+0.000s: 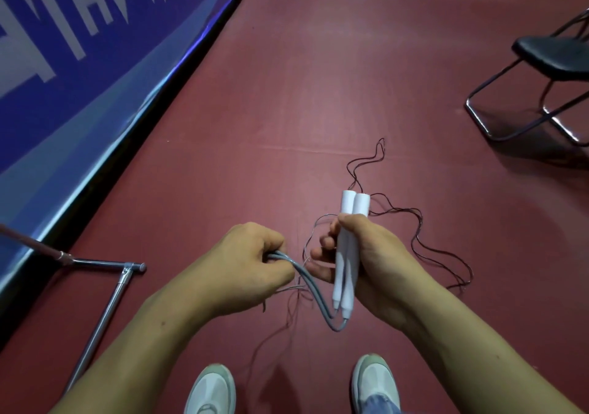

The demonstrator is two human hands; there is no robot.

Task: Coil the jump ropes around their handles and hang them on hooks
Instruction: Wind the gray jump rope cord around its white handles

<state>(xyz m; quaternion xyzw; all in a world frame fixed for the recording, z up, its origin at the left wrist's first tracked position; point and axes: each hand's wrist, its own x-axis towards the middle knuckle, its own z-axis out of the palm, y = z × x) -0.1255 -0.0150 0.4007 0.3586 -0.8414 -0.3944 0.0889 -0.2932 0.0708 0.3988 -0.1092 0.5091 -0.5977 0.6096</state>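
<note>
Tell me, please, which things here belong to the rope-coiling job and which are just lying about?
Job: white handles, gripped by the right hand; grey rope, held by the left hand; thin dark cord on the floor, probably another rope.
Lying about: black chair; metal frame; blue banner.

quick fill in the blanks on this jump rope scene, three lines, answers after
1. The right hand grips ____ white handles side by side.
2. The left hand holds the doubled ____ rope that runs from the handles.
3. The chair at the far right has a ____ seat.

Missing words: two; grey; black
</note>
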